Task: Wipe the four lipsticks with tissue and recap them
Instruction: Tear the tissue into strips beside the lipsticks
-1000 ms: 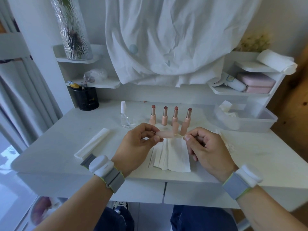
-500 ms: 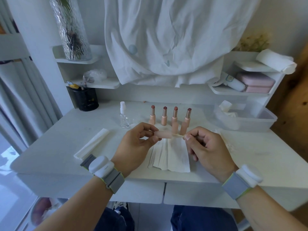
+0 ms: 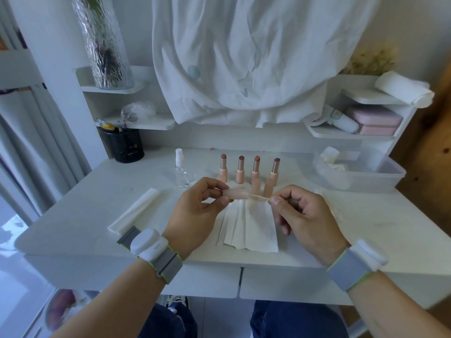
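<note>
Four lipsticks (image 3: 249, 170) behind tissue (image 3: 246, 225), spray bottle (image 3: 181, 170) left, bin (image 3: 361, 174) right

The left hand (image 3: 195, 211) covered one end of the pink cap (image 3: 236, 194), and the cap hid the base of the third lipstick (image 3: 255, 176). The thin stick (image 3: 260, 197) vanished into the right hand (image 3: 302, 215) (its far end unseen). The vase (image 3: 102, 42) was cut off at the top edge. The contents of the black cup (image 3: 125, 148) were too small to tell.

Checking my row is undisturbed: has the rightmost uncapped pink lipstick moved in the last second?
No. The rightmost uncapped pink lipstick stands in the same spot relative to the small clear spray bottle.
</note>
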`<act>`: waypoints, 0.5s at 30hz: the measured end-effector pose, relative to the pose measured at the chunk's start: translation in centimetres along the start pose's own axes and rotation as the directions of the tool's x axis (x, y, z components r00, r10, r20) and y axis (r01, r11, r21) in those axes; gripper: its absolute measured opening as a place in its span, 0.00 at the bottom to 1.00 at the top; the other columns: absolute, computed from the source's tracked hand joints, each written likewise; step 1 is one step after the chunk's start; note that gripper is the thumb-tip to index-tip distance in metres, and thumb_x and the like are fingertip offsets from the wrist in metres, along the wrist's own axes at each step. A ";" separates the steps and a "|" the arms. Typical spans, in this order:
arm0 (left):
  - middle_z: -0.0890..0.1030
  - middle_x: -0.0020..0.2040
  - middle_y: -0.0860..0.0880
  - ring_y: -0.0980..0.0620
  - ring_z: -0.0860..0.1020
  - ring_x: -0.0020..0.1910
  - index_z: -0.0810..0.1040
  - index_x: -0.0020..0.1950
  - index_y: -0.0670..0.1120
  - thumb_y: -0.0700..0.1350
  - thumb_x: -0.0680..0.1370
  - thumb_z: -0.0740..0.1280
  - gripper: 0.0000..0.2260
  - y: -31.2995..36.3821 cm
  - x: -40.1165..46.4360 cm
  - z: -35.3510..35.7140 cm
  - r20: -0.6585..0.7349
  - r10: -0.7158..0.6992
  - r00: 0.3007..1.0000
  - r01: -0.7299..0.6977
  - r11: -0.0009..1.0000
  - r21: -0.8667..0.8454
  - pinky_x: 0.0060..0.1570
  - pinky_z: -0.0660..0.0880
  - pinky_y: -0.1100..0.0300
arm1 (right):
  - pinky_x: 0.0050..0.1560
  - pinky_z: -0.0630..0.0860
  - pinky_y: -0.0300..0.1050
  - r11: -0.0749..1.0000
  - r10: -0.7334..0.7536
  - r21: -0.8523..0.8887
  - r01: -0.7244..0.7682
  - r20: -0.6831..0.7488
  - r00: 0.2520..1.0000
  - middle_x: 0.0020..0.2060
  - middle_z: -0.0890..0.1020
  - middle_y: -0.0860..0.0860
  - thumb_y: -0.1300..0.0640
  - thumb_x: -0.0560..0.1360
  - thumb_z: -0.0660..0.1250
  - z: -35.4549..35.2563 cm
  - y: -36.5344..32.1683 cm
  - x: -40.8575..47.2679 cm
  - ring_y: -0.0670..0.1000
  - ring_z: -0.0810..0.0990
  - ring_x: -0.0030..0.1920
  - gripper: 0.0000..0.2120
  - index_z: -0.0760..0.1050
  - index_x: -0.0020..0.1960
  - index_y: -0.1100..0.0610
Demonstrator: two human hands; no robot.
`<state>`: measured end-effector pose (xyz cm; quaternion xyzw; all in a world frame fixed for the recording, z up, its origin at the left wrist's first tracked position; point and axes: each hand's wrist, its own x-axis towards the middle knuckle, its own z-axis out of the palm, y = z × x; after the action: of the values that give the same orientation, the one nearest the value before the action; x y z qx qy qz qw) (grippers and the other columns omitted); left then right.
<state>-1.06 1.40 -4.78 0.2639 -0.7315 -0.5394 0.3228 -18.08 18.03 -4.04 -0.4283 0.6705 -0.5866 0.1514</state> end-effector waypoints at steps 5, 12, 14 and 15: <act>0.88 0.49 0.53 0.62 0.73 0.26 0.80 0.54 0.52 0.40 0.83 0.70 0.06 0.2 -0.2 0.0 0.025 -0.021 0.999 0.022 0.999 -0.031 0.33 0.68 0.60 | 0.33 0.73 0.47 1.000 0.007 0.008 -0.007 -0.036 0.999 0.30 0.80 0.58 0.63 0.83 0.67 0.0 0.2 0.0 0.56 0.73 0.27 0.10 0.80 0.43 0.60; 0.88 0.50 0.52 0.55 0.70 0.24 0.80 0.55 0.50 0.40 0.83 0.69 0.05 0.5 -0.2 -0.1 0.017 -0.024 1.000 0.025 0.998 -0.061 0.27 0.69 0.61 | 0.34 0.74 0.49 0.999 0.006 -0.038 -0.007 -0.037 0.999 0.29 0.80 0.56 0.61 0.83 0.68 0.0 0.4 0.0 0.54 0.74 0.27 0.10 0.80 0.43 0.58; 0.88 0.51 0.51 0.55 0.69 0.24 0.80 0.55 0.49 0.39 0.83 0.69 0.05 0.4 -0.2 -0.2 0.008 -0.026 1.000 0.026 0.997 -0.073 0.26 0.69 0.61 | 0.34 0.74 0.49 0.999 0.010 -0.044 -0.011 -0.018 1.000 0.29 0.80 0.55 0.62 0.83 0.68 0.1 0.5 0.0 0.53 0.74 0.27 0.10 0.80 0.43 0.58; 0.87 0.51 0.51 0.54 0.69 0.24 0.80 0.55 0.49 0.39 0.83 0.69 0.05 0.4 -0.2 -0.2 0.004 -0.027 1.000 0.027 0.996 -0.080 0.26 0.69 0.61 | 0.33 0.74 0.49 0.999 0.011 -0.043 -0.011 -0.010 1.000 0.29 0.80 0.54 0.62 0.83 0.68 0.1 0.4 0.0 0.53 0.74 0.27 0.10 0.80 0.43 0.58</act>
<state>-0.79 1.54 -4.39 0.2597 -0.7064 -0.5729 0.3246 -18.20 17.93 -4.44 -0.4249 0.6860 -0.5733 0.1423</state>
